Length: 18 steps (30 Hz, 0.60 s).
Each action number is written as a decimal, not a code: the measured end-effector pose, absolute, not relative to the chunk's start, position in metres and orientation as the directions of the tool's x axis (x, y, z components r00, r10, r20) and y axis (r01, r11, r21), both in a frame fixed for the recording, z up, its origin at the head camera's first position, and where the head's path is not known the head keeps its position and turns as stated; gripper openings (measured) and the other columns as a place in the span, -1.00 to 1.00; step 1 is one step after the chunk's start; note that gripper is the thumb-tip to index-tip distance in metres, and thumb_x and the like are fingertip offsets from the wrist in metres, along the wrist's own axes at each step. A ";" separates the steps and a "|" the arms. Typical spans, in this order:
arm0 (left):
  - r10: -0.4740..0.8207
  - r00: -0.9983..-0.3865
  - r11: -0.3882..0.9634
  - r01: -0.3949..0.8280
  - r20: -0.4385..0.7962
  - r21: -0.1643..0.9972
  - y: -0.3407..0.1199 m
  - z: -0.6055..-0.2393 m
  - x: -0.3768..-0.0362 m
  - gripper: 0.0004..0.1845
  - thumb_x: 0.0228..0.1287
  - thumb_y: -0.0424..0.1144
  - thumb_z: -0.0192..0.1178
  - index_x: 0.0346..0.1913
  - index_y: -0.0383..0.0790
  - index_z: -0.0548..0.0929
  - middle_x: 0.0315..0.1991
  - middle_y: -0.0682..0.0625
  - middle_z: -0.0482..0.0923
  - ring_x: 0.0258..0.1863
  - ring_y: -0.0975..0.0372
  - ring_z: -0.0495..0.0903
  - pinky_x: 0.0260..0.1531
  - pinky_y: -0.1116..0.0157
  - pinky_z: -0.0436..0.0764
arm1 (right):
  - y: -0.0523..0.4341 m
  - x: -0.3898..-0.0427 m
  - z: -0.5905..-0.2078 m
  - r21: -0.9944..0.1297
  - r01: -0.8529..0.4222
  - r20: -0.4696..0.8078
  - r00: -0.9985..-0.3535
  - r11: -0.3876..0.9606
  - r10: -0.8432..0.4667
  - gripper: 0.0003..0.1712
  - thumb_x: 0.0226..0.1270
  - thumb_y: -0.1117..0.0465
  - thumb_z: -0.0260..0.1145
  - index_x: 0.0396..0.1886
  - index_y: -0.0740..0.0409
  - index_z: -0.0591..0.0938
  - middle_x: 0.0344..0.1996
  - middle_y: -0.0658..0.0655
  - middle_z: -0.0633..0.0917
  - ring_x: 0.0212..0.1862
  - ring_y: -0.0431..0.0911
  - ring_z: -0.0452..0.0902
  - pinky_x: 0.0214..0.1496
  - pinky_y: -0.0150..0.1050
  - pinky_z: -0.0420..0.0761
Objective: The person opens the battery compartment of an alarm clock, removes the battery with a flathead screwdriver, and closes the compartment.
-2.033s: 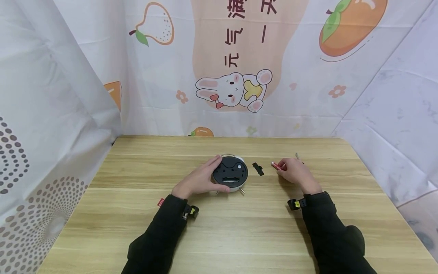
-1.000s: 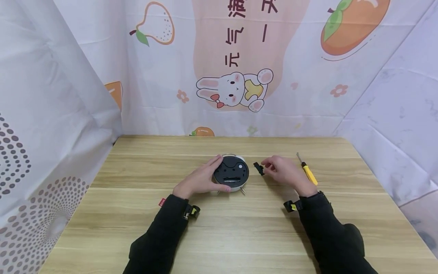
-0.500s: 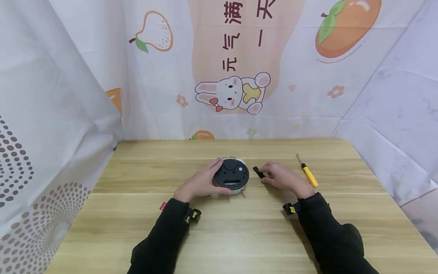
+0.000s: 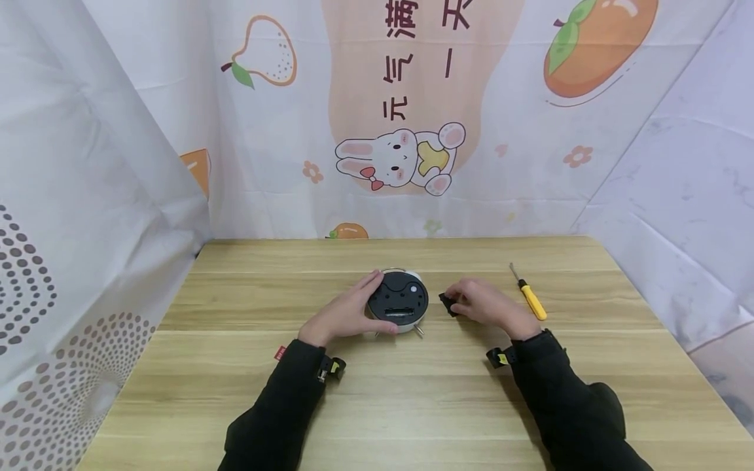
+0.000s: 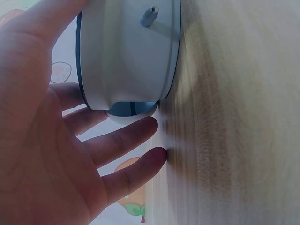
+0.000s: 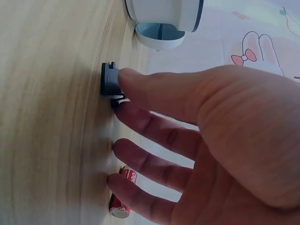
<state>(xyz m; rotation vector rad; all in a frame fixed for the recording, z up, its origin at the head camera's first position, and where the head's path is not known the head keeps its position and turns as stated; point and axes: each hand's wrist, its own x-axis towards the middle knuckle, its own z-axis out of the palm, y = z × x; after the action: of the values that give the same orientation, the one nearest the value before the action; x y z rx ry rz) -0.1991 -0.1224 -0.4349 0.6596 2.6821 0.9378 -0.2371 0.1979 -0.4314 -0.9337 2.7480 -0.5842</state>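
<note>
A round white alarm clock (image 4: 398, 302) lies face down on the wooden table (image 4: 377, 392), its black back up and the battery slot showing. My left hand (image 4: 366, 303) holds its left side, thumb at the near rim and fingers along the far rim; in the left wrist view the clock (image 5: 131, 51) sits against my palm. My right hand (image 4: 462, 302) is just right of the clock and pinches a small black battery cover (image 4: 448, 305) between thumb and forefinger. In the right wrist view the cover (image 6: 108, 84) rests on the table.
A yellow-handled screwdriver (image 4: 532, 299) lies to the right of my right hand. A red battery (image 6: 123, 200) lies on the table beyond my right fingers, hidden in the head view. Printed cloth walls close in the table's back and sides.
My right hand has moved left, away from the red battery and the screwdriver, to the black cover and now pinches it. The left hand has stayed on the clock.
</note>
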 end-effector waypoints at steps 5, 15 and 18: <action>0.485 -0.873 0.692 0.345 -0.054 0.635 -0.122 -0.435 -0.200 0.28 -0.02 0.41 0.44 0.64 -0.11 0.03 0.64 -0.06 -0.08 0.57 0.10 0.01 0.44 0.02 0.20 | 0.199 -0.235 -0.432 -0.398 -0.561 -0.038 -0.780 0.726 -0.624 -0.82 0.31 0.38 0.43 -0.10 0.27 0.73 -0.24 0.13 0.65 -0.23 -0.05 0.56 -0.15 -0.09 0.58; 0.490 -0.870 0.694 0.349 -0.058 0.630 -0.122 -0.434 -0.200 0.28 -0.01 0.43 0.42 0.64 -0.08 0.01 0.64 -0.06 -0.09 0.56 0.09 0.02 0.43 0.01 0.21 | 0.196 -0.235 -0.431 -0.444 -0.532 -0.044 -0.791 0.721 -0.610 -0.70 0.24 0.52 0.40 -0.02 0.33 0.67 -0.25 0.15 0.68 -0.19 -0.01 0.58 -0.10 -0.06 0.61; 0.490 -0.870 0.696 0.350 -0.058 0.628 -0.122 -0.433 -0.200 0.29 -0.01 0.43 0.41 0.64 -0.09 0.01 0.64 -0.07 -0.09 0.57 0.09 0.02 0.43 0.01 0.21 | 0.196 -0.236 -0.430 -0.463 -0.496 -0.070 -0.806 0.735 -0.588 -0.71 0.33 0.44 0.37 0.04 0.38 0.64 -0.24 0.16 0.68 -0.19 -0.02 0.59 -0.11 -0.05 0.60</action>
<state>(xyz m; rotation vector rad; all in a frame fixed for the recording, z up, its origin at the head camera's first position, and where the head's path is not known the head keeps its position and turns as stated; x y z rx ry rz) -0.1996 -0.1224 -0.4331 0.6744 2.6846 0.9266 -0.2355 0.1963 -0.4304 -0.8618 2.7253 -0.6376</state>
